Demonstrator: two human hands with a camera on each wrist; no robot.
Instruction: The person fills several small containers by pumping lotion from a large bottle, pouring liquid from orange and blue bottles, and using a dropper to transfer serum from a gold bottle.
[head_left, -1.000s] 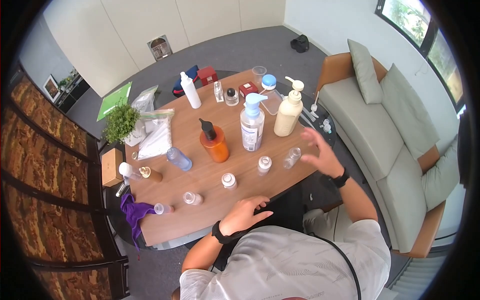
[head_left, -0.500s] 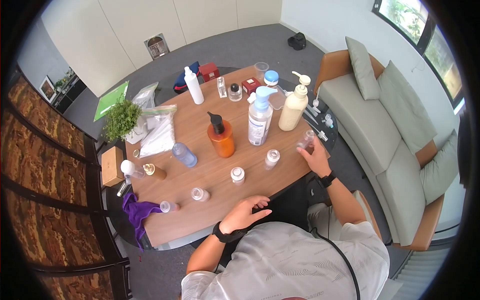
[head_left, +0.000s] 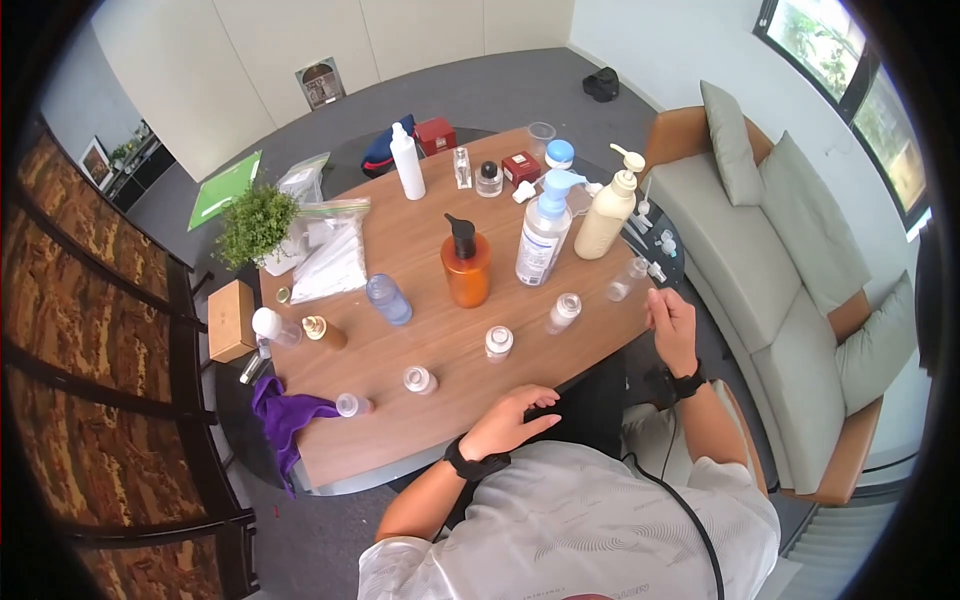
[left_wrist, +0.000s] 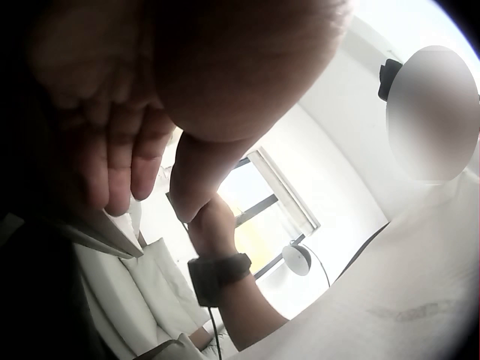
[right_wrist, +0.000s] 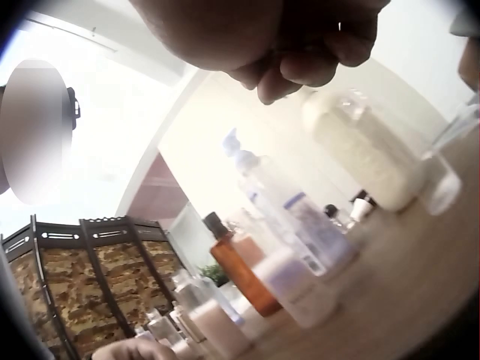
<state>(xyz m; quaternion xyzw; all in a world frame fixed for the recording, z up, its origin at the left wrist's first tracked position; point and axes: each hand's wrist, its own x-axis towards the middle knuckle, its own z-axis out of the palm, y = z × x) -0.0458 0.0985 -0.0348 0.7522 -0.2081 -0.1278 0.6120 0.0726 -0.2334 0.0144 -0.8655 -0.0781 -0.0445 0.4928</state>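
Note:
My right hand (head_left: 672, 325) hovers by the table's right edge in the head view, fingers loosely curled and holding nothing. Just beyond its fingertips a small clear bottle (head_left: 627, 280) stands on the tabletop. Leftward from there runs a slanting row of small bottles: one with a white neck (head_left: 564, 312), another white-necked one (head_left: 499, 344), a pale one (head_left: 420, 380) and a clear one lying near the purple cloth (head_left: 354, 405). At the near edge is my left hand (head_left: 510, 422), empty, with relaxed fingers. The right wrist view shows curled fingers (right_wrist: 307, 69) above the bottles.
Behind the row stand an orange pump bottle (head_left: 467, 272), a clear bottle with blue pump (head_left: 540, 245), a cream pump bottle (head_left: 607, 215) and a blue bottle (head_left: 388, 300). A purple cloth (head_left: 285, 415) hangs over the left edge. A plant (head_left: 255, 222) stands far left.
My right hand came down on the small clear bottle, gripped it, shifted it slightly away and let it go, then drew back toward me. My left hand stayed in place.

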